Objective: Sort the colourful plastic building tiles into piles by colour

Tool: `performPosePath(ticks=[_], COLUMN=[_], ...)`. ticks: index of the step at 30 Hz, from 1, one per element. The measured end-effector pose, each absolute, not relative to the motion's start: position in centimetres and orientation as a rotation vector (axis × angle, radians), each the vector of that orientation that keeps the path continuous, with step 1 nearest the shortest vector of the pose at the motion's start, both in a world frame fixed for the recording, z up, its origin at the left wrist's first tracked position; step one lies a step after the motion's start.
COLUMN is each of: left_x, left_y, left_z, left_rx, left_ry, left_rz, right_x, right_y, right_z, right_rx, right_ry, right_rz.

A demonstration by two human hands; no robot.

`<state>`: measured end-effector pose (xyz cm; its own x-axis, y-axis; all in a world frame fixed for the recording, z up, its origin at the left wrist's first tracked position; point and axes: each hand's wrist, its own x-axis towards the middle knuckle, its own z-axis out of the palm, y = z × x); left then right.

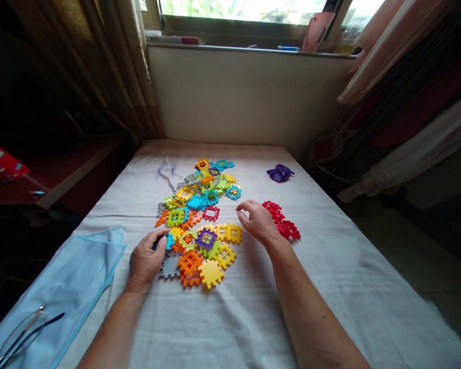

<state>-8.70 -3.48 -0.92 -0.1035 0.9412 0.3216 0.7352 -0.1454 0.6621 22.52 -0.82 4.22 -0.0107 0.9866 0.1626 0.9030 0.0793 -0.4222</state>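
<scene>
Many colourful plastic interlocking tiles with notched edges lie in a long pile on the bed sheet. My left hand (pixel 148 259) is at the pile's left edge, thumb and fingers closed on a blue interlocking tile (pixel 170 241), partly hidden. A grey tile (pixel 171 266), an orange window tile (pixel 190 262) and a purple window tile (pixel 206 239) lie beside it. My right hand (pixel 258 223) hovers right of the pile, fingers bent and apart, with nothing seen in them. Nearest to it are a red frame tile (pixel 211 213) and a group of red tiles (pixel 288 229).
A stack of purple tiles (pixel 280 173) sits at the far right of the white sheet (pixel 330 287). To the left, glasses (pixel 26 330) rest on a light blue cloth (pixel 80 277). Beyond are a wall (pixel 230 97), a curtain (pixel 111 66) and hanging clothes (pixel 399 66).
</scene>
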Motion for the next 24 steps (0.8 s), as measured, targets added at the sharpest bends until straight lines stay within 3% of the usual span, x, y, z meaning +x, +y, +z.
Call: performPosePath(ticks=[9, 24], left_x=[-8.7, -8.7], left_y=[-3.5, -3.5], left_z=[-0.9, -0.8], left_rx=[1.904, 1.914], left_ry=[1.825, 1.842], left_rz=[1.110, 1.095], right_x=[16.9, 16.1], right_y=[-0.9, -0.4], right_z=[1.0, 1.7], right_rx=[-1.817, -1.908], right_ry=[-2.097, -2.132], right_rz=[0.305, 0.310])
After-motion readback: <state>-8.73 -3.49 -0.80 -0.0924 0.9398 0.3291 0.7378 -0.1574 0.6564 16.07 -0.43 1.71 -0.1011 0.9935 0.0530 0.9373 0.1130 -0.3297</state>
